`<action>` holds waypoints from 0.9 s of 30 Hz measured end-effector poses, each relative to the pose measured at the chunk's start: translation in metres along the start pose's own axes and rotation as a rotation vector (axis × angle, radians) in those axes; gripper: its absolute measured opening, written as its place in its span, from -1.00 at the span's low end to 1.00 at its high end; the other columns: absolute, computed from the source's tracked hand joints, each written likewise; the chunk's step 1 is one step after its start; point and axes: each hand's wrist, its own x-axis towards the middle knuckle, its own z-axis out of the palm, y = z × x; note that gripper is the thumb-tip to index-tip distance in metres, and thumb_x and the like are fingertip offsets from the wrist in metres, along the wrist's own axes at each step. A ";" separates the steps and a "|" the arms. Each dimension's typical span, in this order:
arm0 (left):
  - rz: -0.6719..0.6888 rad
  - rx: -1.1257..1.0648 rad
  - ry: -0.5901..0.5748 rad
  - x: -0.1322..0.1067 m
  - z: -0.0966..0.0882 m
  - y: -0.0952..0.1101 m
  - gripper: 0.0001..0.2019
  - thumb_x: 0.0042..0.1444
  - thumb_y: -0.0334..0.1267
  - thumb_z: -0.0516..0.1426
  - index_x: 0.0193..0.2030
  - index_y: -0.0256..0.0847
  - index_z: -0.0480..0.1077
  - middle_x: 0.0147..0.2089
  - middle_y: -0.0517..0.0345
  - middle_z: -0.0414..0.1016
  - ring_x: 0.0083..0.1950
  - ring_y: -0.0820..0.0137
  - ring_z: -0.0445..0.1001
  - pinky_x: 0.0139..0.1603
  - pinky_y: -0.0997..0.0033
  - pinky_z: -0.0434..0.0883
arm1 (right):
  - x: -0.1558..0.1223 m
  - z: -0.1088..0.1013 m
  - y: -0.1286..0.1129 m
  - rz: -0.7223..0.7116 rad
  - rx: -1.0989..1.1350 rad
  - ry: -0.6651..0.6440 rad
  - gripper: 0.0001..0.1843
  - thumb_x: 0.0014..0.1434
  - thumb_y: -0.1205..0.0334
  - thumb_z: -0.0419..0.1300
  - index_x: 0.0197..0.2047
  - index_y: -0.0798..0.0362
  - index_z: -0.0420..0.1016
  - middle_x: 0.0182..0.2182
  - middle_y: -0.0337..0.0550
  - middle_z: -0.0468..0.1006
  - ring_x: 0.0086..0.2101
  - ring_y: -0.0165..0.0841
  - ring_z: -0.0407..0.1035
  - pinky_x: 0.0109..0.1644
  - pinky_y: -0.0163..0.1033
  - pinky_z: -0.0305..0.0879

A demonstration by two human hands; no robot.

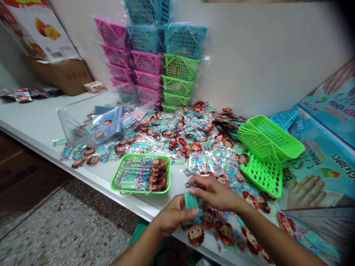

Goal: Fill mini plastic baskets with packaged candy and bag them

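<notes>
Near the table's front edge, my left hand [174, 216] is closed around a small bundle of candy packets [191, 201] with green and blue stripes. A cartoon head hangs from the bundle's lower end. My right hand [215, 192] pinches at the upper end of the same bundle, where a dark, shiny tip shows between thumb and finger. Just left of my hands stands a green basket [113, 177] with a row of similar packets laid side by side, heads to the right. Loose packets [226, 232] lie under and beside my right hand.
Many loose packets [177, 129] cover the table [41, 114]. A clear plastic bin [66, 127] holds packets and blue sheets. Wrapped baskets [148, 62] are stacked against the wall. At right are nested green baskets [271, 138] and printed cartons [318, 159]; a cardboard box [66, 75] stands back left.
</notes>
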 end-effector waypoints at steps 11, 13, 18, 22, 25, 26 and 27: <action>-0.178 -0.456 0.427 0.006 -0.009 -0.037 -0.76 -0.06 -0.48 0.15 -0.18 -0.38 0.39 -0.42 0.09 0.48 -0.44 0.35 0.47 -0.32 0.29 0.41 | 0.145 0.024 0.065 -0.006 -0.826 0.100 -0.72 0.13 0.30 0.15 -0.08 0.16 0.47 -0.12 0.12 0.51 -0.04 -0.14 0.33 0.03 -0.14 0.19; -0.196 -0.470 0.422 0.005 -0.015 -0.038 -0.74 -0.07 -0.49 0.15 -0.17 -0.38 0.38 -0.42 0.09 0.48 -0.42 0.35 0.47 -0.27 0.27 0.41 | 0.156 0.024 0.068 0.010 -0.846 0.081 -0.81 0.13 0.42 0.09 -0.24 0.21 0.52 -0.24 0.16 0.54 -0.14 -0.14 0.39 -0.04 -0.14 0.23; -0.221 -0.518 0.376 0.005 -0.020 -0.036 -0.74 -0.03 -0.38 0.22 -0.15 -0.39 0.39 -0.41 0.12 0.48 -0.42 0.37 0.47 -0.25 0.29 0.41 | 0.119 -0.004 0.060 0.001 -0.812 0.184 -0.68 0.28 0.36 -0.10 -0.16 0.17 0.48 -0.20 0.07 0.53 -0.19 -0.25 0.41 -0.13 -0.21 0.28; -0.260 -0.656 0.240 0.008 -0.015 -0.024 -0.53 0.05 0.09 0.12 -0.27 -0.39 0.42 -0.46 0.06 0.47 -0.46 0.35 0.47 -0.26 0.25 0.42 | 0.044 -0.003 0.039 -0.415 -0.543 0.167 -0.64 0.30 0.31 -0.09 0.10 -0.01 0.36 -0.03 0.00 0.47 -0.06 -0.29 0.33 -0.02 -0.19 0.25; -0.184 -0.708 0.171 0.009 -0.009 -0.021 -0.45 0.03 0.22 0.06 -0.28 -0.34 0.44 -0.53 0.10 0.45 -0.49 0.34 0.47 -0.24 0.23 0.43 | -0.003 0.017 0.023 -0.531 -0.555 -0.125 -0.57 0.22 0.31 0.04 0.17 -0.05 0.28 0.00 0.00 0.46 -0.09 -0.25 0.32 -0.06 -0.14 0.25; -0.163 -0.703 0.167 0.009 -0.007 -0.023 -0.46 0.03 0.21 0.07 -0.27 -0.33 0.44 -0.53 0.11 0.46 -0.48 0.34 0.48 -0.23 0.23 0.43 | -0.013 0.024 0.020 -0.522 -0.559 -0.188 -0.55 0.20 0.34 0.05 0.17 -0.03 0.28 -0.01 0.01 0.47 -0.09 -0.24 0.32 -0.06 -0.12 0.25; -0.155 -0.688 0.171 0.008 -0.006 -0.025 -0.51 0.02 0.16 0.11 -0.25 -0.33 0.45 -0.51 0.11 0.47 -0.46 0.33 0.49 -0.21 0.25 0.43 | -0.021 0.030 0.018 -0.497 -0.535 -0.218 -0.54 0.19 0.37 0.04 0.16 0.00 0.27 -0.03 0.02 0.47 -0.09 -0.23 0.32 -0.05 -0.10 0.24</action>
